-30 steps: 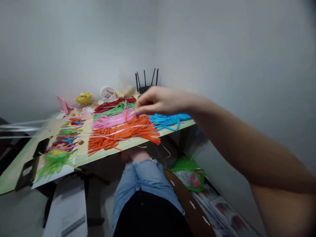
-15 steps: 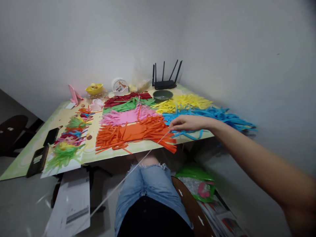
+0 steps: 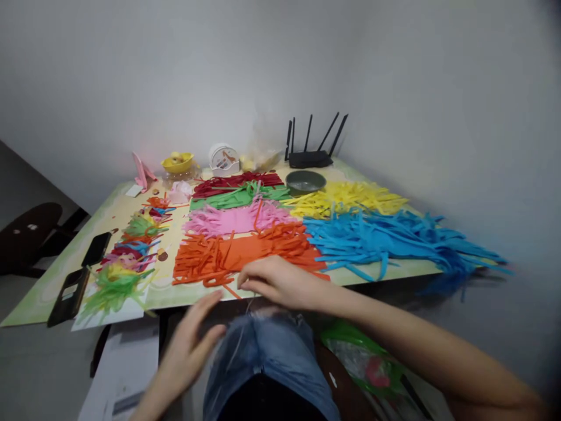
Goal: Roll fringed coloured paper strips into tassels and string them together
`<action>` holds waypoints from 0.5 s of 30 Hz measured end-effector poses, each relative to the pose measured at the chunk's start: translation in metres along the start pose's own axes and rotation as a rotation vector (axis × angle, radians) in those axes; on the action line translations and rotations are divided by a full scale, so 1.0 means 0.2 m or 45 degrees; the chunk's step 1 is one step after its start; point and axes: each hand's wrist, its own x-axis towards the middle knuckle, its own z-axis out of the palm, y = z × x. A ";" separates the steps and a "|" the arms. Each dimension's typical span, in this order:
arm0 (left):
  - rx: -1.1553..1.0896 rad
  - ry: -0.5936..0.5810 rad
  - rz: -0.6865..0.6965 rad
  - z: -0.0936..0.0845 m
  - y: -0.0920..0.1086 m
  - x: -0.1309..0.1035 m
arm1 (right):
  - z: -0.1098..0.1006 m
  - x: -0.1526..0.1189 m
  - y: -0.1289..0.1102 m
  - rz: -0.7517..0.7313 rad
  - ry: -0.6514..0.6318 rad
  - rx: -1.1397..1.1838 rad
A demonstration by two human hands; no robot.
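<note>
My right hand is at the table's near edge, in front of the orange fringed strips. Its fingers are pinched on a thin white string that hangs slack over my jeans. To its left, my left hand is raised off the lap with thumb and fingers apart; it is slightly blurred and I see nothing in it. Beyond lie pink strips, green strips and dark red strips. Blue strips hang over the right edge, with yellow strips behind them.
Multicoloured tufts form a row on the left, beside two phones. Along the back stand a yellow bowl, a grey bowl and a black router. A green bag is below, right of my legs.
My right hand has moved left and toward me, and the string has gone from taut to slack. My left hand has come into view at the lower left.
</note>
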 end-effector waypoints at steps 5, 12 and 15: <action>-0.945 -0.558 -0.118 0.28 0.20 0.46 | -0.12 -0.05 0.08 0.111 0.337 -0.056; -0.700 -0.657 -0.222 0.19 0.16 0.78 | -0.44 0.00 0.55 0.312 -0.260 0.108; -0.587 -0.622 -0.271 0.17 0.13 0.85 | -0.76 0.14 0.82 0.507 -0.187 -0.092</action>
